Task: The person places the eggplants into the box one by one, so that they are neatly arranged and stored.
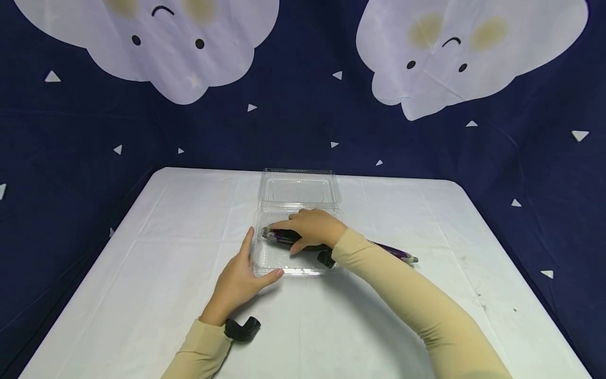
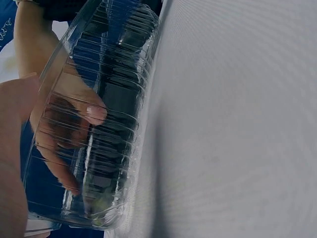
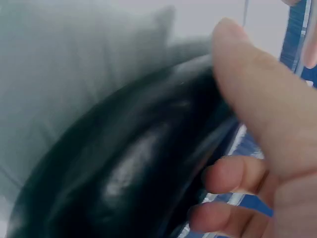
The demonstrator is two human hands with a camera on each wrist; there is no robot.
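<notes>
A clear plastic clamshell box (image 1: 284, 263) lies on the table with its lid (image 1: 299, 189) folded back. My left hand (image 1: 236, 279) is spread at its near left corner, fingers along the left side and thumb at the front edge. From above, my right hand (image 1: 314, 229) grips a long, dark purple eggplant (image 1: 279, 237) lying in the box, its pale green stem end to the left. In the right wrist view, thumb and fingers lie around the glossy eggplant (image 3: 129, 163). Past my right forearm shows a purple piece with a greenish tip (image 1: 400, 255); the forearm hides whether it is a second eggplant.
A white cloth covers the table (image 1: 165, 252). Behind it hangs a dark blue curtain (image 1: 293, 126) with clouds and small white triangles. A black strap piece (image 1: 243, 329) sticks out from my left wrist. Small dark specks mark the cloth (image 1: 483, 305) at right.
</notes>
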